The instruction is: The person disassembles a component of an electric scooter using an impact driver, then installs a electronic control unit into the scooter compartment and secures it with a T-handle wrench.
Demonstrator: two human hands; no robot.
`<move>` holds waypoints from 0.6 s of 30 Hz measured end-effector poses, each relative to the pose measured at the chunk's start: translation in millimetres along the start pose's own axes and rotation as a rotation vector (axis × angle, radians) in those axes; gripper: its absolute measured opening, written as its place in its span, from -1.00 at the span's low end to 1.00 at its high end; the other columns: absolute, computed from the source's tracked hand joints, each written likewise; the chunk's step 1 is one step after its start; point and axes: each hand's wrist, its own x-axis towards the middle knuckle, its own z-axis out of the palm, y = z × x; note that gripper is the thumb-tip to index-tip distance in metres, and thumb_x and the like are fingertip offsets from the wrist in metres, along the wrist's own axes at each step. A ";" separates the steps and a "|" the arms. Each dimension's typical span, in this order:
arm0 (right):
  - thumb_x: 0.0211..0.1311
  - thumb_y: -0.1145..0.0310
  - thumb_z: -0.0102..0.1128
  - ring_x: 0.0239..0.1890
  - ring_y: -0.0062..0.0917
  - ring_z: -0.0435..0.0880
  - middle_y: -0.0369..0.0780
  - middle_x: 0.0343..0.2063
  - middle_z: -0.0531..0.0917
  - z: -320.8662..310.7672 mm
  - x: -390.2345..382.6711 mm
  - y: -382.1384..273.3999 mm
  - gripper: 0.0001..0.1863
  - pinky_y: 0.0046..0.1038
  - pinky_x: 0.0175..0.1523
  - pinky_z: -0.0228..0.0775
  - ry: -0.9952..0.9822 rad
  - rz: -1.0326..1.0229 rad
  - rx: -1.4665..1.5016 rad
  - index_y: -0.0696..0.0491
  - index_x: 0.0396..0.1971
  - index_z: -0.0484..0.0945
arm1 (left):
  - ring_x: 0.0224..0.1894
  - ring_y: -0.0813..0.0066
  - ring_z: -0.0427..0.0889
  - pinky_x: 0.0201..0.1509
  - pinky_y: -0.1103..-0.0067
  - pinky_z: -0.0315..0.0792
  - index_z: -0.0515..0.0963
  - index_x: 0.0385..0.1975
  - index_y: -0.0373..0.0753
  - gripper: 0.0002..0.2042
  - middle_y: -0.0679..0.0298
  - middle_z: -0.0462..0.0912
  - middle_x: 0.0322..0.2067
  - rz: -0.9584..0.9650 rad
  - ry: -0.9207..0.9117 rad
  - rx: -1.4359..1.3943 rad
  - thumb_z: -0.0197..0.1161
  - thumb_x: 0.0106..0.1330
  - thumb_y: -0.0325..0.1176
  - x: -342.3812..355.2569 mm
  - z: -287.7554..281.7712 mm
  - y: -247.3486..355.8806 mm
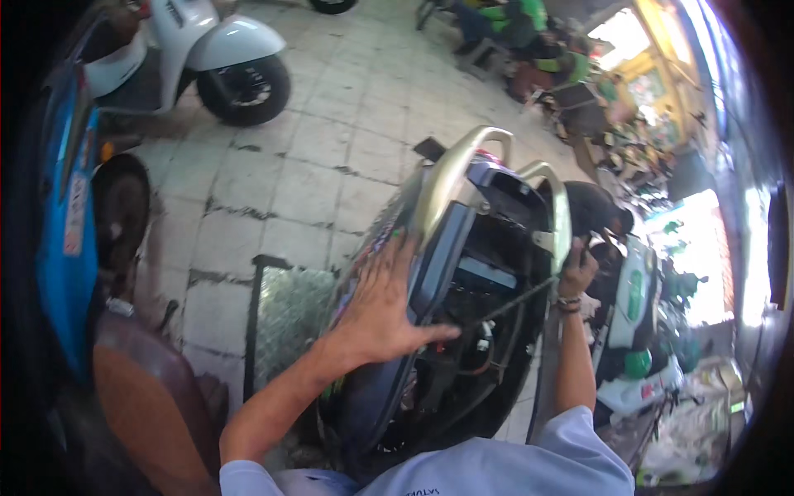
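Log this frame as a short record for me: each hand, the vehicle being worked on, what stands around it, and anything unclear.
Left hand: left hand, open, fingers spread over the vehicle's left side, thumb toward the opening
Right hand: right hand, beside the right gold rail
Vehicle: scooter, top open, dark interior showing
Left side: blue scooter; metal plate on tiled floor
Upper left: white scooter
Unclear: whether the right hand grips anything

Pale blue shirt (513, 469), dark bracelet (568, 305)
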 end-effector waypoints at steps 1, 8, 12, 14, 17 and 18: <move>0.47 0.07 0.21 -0.62 -0.60 0.30 -0.32 -0.75 0.44 4.9 -4.9 -10.5 -0.42 -0.40 -0.39 0.15 0.048 0.073 0.068 0.16 -0.72 0.55 | 0.51 -0.21 0.11 0.58 0.15 0.05 -0.08 0.51 -0.44 0.25 -0.31 0.11 0.43 0.038 0.082 -0.005 0.53 0.03 0.26 11.7 4.1 1.6; 0.48 0.11 0.18 -0.65 -0.66 0.35 -0.34 -0.77 0.42 1.7 -1.4 -20.5 -0.49 -0.42 -0.48 0.15 0.021 0.296 0.225 0.11 -0.67 0.50 | 0.09 0.18 0.65 0.21 0.41 0.48 0.40 0.27 -0.49 -0.24 -0.10 0.66 0.05 -0.171 0.026 -0.552 0.53 0.17 -0.13 177.4 13.9 -23.8; 0.46 0.29 0.17 -0.46 -0.48 0.48 -0.22 -0.56 0.51 -1.2 -0.7 -2.5 -0.76 -0.29 -0.29 0.27 -0.060 0.233 0.075 0.06 -0.11 0.75 | 0.06 0.29 0.64 0.19 0.48 0.48 0.42 0.26 -0.46 -0.30 0.02 0.67 0.03 -0.063 0.031 -0.725 0.49 0.06 -0.40 186.4 28.6 -43.0; 0.43 0.34 0.17 -0.43 -0.40 0.51 -0.17 -0.51 0.56 -12.0 -0.8 21.3 -0.74 -0.24 -0.27 0.27 0.118 -0.451 -0.527 -0.04 0.02 0.72 | -0.04 0.35 0.66 0.11 0.50 0.50 0.52 0.14 -0.43 -0.42 0.07 0.69 -0.05 -0.059 0.023 -0.660 0.42 0.06 -0.37 194.5 32.9 -35.3; 0.28 0.56 0.12 -0.44 -0.21 0.50 -0.13 -0.49 0.57 -43.1 -2.2 -4.8 -0.46 -0.15 -0.32 0.23 -0.310 0.121 -0.109 -0.12 0.26 0.57 | -0.16 0.38 0.65 0.00 0.50 0.52 0.56 0.04 -0.42 -0.48 0.12 0.68 -0.15 -0.167 -0.077 -0.622 0.36 0.06 -0.29 187.9 23.1 -41.4; 0.26 0.61 0.08 -0.44 -0.19 0.50 -0.12 -0.50 0.55 -58.2 -14.4 -27.4 -0.40 -0.14 -0.33 0.22 -0.360 0.168 -0.084 -0.13 0.31 0.52 | -0.21 0.39 0.64 -0.05 0.50 0.51 0.56 0.02 -0.42 -0.49 0.14 0.67 -0.19 -0.196 -0.082 -0.622 0.34 0.06 -0.26 187.0 19.2 -43.1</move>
